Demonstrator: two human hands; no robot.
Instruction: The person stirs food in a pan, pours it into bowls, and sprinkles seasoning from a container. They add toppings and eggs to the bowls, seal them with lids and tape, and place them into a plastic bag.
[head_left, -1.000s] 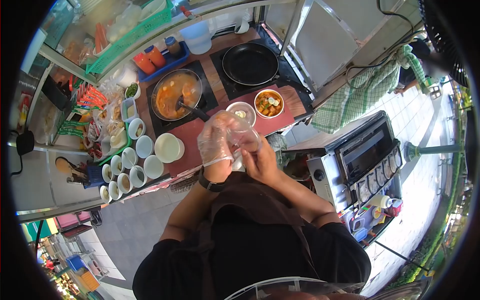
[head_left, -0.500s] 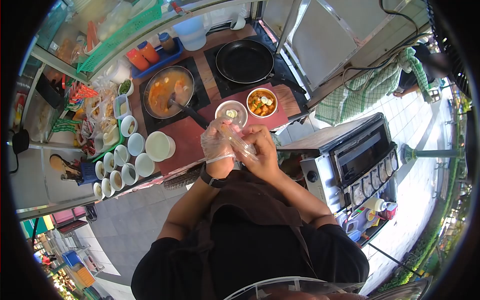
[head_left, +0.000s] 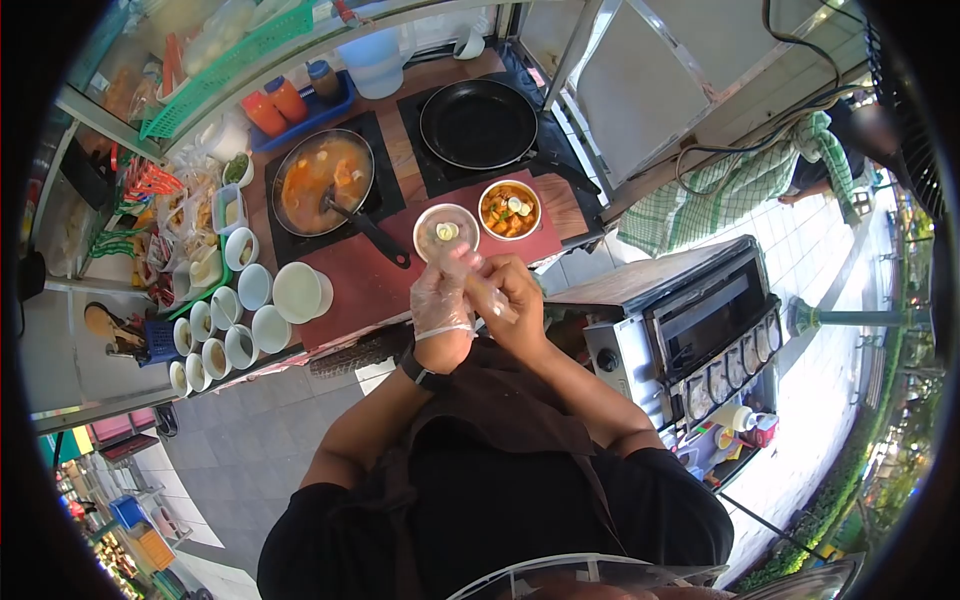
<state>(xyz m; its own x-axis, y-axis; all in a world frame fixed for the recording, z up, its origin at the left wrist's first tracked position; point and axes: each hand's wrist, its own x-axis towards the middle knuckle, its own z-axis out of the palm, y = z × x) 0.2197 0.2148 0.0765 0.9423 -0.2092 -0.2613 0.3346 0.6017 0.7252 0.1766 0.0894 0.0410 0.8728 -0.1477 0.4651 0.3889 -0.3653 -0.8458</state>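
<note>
My left hand [head_left: 440, 308], in a clear plastic glove, is raised over the counter's front edge beside my bare right hand [head_left: 516, 305]. Between them is a small clear plastic bag [head_left: 490, 297], pinched in the right fingers; the left fingers are blurred and point toward a white bowl. That bowl [head_left: 428, 230] holds sliced pieces under pale liquid or film; I cannot tell which. To its right stands a bowl of orange food [head_left: 510, 209] topped with egg slices. A pan of orange soup [head_left: 323, 181] has a black-handled ladle [head_left: 375, 239] resting in it.
An empty black pan [head_left: 478, 124] lies at the back right. Several white cups [head_left: 240, 345] line the counter's left side. Sauce bottles [head_left: 287, 101] stand in a blue tray. A metal oven [head_left: 650, 350] is at the right. Someone's arm [head_left: 808, 191] shows at the far right.
The view has shifted a little, so the counter items appear further left. My left fingers have moved off the bag's upper part, while my right hand keeps its pinch.
</note>
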